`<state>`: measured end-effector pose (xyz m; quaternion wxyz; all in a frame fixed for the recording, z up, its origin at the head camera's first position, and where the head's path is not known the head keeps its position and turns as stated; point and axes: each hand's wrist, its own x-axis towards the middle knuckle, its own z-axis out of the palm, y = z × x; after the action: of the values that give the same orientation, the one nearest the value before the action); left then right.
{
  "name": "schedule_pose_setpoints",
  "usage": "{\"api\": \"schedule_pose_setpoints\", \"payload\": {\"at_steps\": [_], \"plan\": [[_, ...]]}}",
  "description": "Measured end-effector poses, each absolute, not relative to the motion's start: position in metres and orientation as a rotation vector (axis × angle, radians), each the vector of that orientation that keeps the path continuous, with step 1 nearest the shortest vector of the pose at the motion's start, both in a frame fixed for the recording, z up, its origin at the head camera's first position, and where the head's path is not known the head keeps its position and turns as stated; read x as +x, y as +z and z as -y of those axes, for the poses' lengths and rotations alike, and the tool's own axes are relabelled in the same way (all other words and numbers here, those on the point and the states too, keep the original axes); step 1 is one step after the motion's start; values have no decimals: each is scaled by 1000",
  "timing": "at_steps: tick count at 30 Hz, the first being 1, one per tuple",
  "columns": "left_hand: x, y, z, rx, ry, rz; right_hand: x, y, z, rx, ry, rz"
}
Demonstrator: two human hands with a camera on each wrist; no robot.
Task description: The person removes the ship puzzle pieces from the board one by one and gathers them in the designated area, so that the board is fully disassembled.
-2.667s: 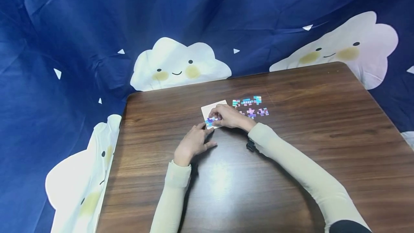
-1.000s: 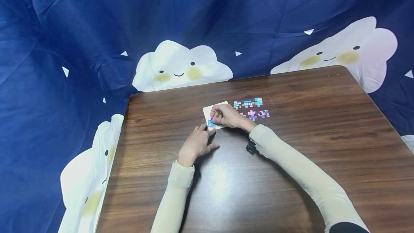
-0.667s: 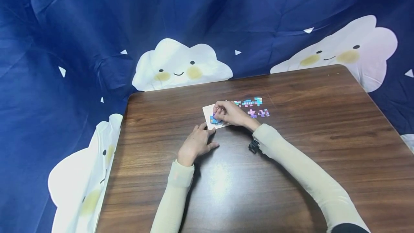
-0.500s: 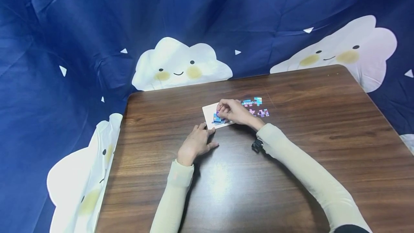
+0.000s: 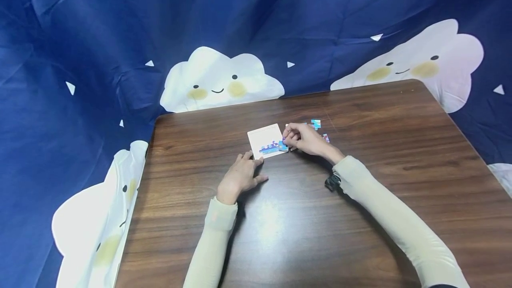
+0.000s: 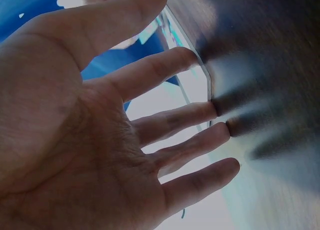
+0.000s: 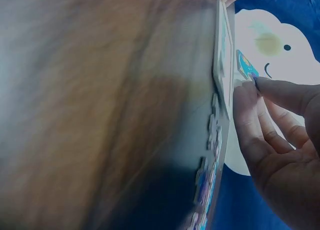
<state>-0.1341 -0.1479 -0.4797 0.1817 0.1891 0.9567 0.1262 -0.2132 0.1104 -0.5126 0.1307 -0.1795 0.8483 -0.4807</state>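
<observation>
A white square puzzle board (image 5: 262, 136) lies on the table, a blue and purple strip of picture (image 5: 269, 148) along its near side; whether that is print or pieces I cannot tell. My right hand (image 5: 307, 140) pinches a blue puzzle piece (image 5: 283, 146) between thumb and forefinger over the board's near right corner. In the right wrist view this piece (image 7: 245, 64) is tilted, raised off the board. My left hand (image 5: 240, 176) rests with spread fingers at the board's near left corner; the left wrist view shows fingertips (image 6: 190, 57) touching its edge.
Loose puzzle pieces (image 5: 316, 123) lie right of the board, some hidden behind the right hand; the right wrist view shows several pieces (image 7: 202, 180) in a row. A dark device (image 5: 332, 182) is on the right wrist. A blue cloud-print curtain (image 5: 312, 21) hangs behind the table.
The right hand has carried the pinched puzzle piece from the board's left side to its near right corner, uncovering the picture strip. The left hand stays at the near left corner.
</observation>
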Motion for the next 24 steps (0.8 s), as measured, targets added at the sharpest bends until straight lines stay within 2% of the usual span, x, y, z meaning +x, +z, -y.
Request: {"api": "schedule_pose_setpoints", "payload": {"at_steps": [14, 24], "plan": [[-133, -480, 150, 512, 366, -2688, -193, -512, -127, -655, -1136, -2650], [-133, -476, 149, 506, 368, -2687, -186, -510, -129, -638, -1179, -2596]]}}
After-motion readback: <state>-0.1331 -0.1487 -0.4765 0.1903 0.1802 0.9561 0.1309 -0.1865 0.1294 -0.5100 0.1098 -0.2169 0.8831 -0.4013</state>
